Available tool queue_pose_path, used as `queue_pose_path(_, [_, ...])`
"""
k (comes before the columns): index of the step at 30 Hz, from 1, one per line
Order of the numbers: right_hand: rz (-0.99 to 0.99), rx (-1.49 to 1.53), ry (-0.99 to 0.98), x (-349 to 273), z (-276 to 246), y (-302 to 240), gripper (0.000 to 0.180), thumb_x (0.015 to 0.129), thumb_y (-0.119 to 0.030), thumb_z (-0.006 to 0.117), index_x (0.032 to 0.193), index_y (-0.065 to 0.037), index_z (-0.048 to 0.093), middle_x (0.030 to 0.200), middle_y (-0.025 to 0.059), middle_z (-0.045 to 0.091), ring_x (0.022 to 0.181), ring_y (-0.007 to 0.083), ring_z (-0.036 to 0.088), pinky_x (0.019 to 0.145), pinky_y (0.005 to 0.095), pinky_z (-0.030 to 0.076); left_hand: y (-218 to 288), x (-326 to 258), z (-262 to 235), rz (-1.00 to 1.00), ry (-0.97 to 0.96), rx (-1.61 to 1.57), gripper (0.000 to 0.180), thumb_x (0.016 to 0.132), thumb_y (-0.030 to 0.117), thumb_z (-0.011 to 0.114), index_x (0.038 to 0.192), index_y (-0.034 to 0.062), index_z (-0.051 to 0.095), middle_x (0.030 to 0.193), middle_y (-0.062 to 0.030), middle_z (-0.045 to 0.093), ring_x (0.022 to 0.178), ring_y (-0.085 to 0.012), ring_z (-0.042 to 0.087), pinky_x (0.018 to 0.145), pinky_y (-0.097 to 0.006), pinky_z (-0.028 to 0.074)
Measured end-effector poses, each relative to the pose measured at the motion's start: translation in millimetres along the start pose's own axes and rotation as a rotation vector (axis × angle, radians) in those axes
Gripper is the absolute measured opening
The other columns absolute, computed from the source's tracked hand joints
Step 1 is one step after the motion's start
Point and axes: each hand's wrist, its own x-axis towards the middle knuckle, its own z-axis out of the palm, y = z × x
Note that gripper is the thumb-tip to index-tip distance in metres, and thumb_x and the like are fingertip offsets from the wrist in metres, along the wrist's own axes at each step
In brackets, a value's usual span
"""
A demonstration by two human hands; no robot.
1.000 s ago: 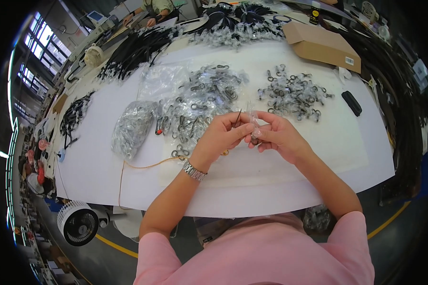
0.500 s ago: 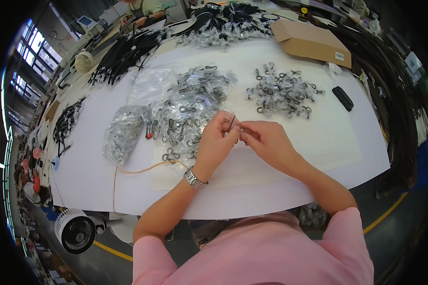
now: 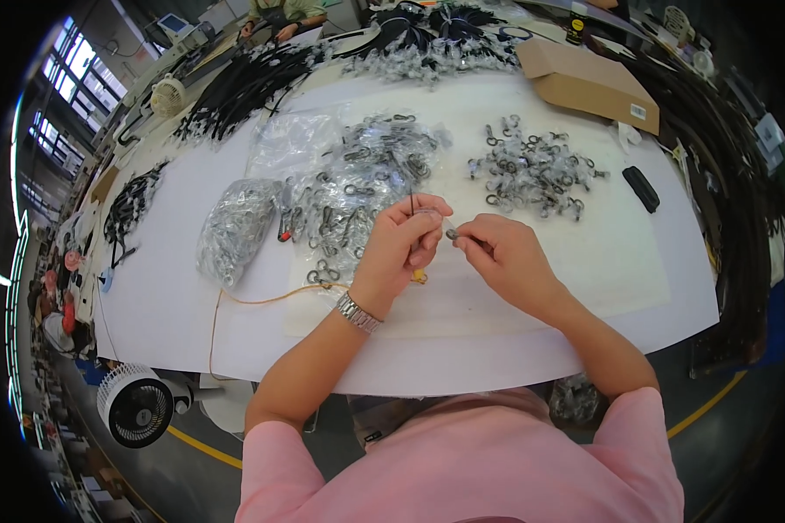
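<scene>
My left hand [image 3: 403, 241] is closed around a thin dark pointed tool [image 3: 412, 202]. Its tip sticks up past my fingers, and a yellow end [image 3: 419, 276] shows below the palm. My right hand [image 3: 501, 257] pinches a small dark metal swivel clasp [image 3: 452, 234] between thumb and forefinger. A strip of clear plastic [image 3: 447, 221] spans the small gap between the fingers of both hands. Just beyond my left hand lies a heap of plastic-wrapped clasps [image 3: 358, 187]. A second pile of clasps [image 3: 532, 170], with bits of plastic wrap, lies beyond my right hand.
A full clear plastic bag [image 3: 237, 231] and a red-tipped tool [image 3: 284, 235] lie to the left. An orange cord [image 3: 270, 299] crosses the near table edge. An open cardboard box [image 3: 589, 83], a black case [image 3: 641, 189] and black straps [image 3: 244, 91] lie farther out. Across the table sits another person [image 3: 292, 13].
My hands have drawn slightly apart, opening a gap with the plastic strip across it. The dark clasp now shows in my right fingers. My left hand has turned, exposing the tool's yellow end.
</scene>
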Motion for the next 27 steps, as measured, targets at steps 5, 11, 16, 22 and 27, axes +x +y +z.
queue_pose_path(5, [0.279, 0.397, -0.163, 10, -9, 14, 0.016, 0.099, -0.013, 0.065, 0.1, 0.0, 0.074, 0.078, -0.0014, 0.061, 0.066, 0.0069, 0.053, 0.059, 0.0256, 0.044, 6, 14, -28, -0.039, 0.153, -0.161, 0.011, 0.1, 0.011, 0.059, 0.101, 0.0026, 0.065, 0.074, -0.001, 0.058, 0.054, -0.0051, 0.043, 0.046, -0.022, 0.031])
queue_pose_path(11, [0.292, 0.616, -0.214, 15, -12, 16, 0.022, 0.098, -0.018, 0.063, 0.091, 0.001, 0.074, 0.067, -0.003, 0.057, 0.061, 0.0054, 0.049, 0.057, 0.0239, 0.041, 35, 0, -1, 0.018, -0.123, 0.748, 0.028, 0.105, 0.019, 0.054, 0.12, 0.0004, 0.069, 0.079, -0.001, 0.064, 0.068, -0.0085, 0.051, 0.063, -0.025, 0.044])
queue_pose_path(16, [0.363, 0.609, -0.17, 14, -8, 29, 0.021, 0.098, -0.018, 0.064, 0.095, 0.0, 0.074, 0.069, -0.0034, 0.057, 0.062, 0.0055, 0.051, 0.058, 0.0235, 0.042, 19, -7, 9, 0.191, -0.242, 0.801, 0.04, 0.107, 0.017, 0.052, 0.141, 0.0002, 0.06, 0.084, -0.0035, 0.071, 0.07, -0.0095, 0.055, 0.066, -0.026, 0.048])
queue_pose_path(22, [0.362, 0.572, -0.097, 9, -2, 17, 0.02, 0.101, -0.018, 0.065, 0.097, -0.001, 0.074, 0.072, -0.0035, 0.06, 0.065, 0.0053, 0.053, 0.06, 0.0233, 0.043, 4, -9, 19, 0.111, -0.129, 0.76, 0.037, 0.107, 0.012, 0.05, 0.141, 0.0016, 0.061, 0.077, -0.001, 0.066, 0.066, -0.0102, 0.055, 0.062, -0.027, 0.047])
queue_pose_path(27, [0.353, 0.612, -0.113, 5, 4, 20, 0.023, 0.101, -0.02, 0.064, 0.094, 0.0, 0.074, 0.071, -0.0012, 0.062, 0.063, 0.0054, 0.055, 0.058, 0.0242, 0.046, -9, -7, 17, 0.422, 0.029, 1.071, 0.031, 0.106, 0.012, 0.052, 0.13, 0.0008, 0.067, 0.07, -0.0021, 0.063, 0.064, -0.0095, 0.056, 0.06, -0.028, 0.046])
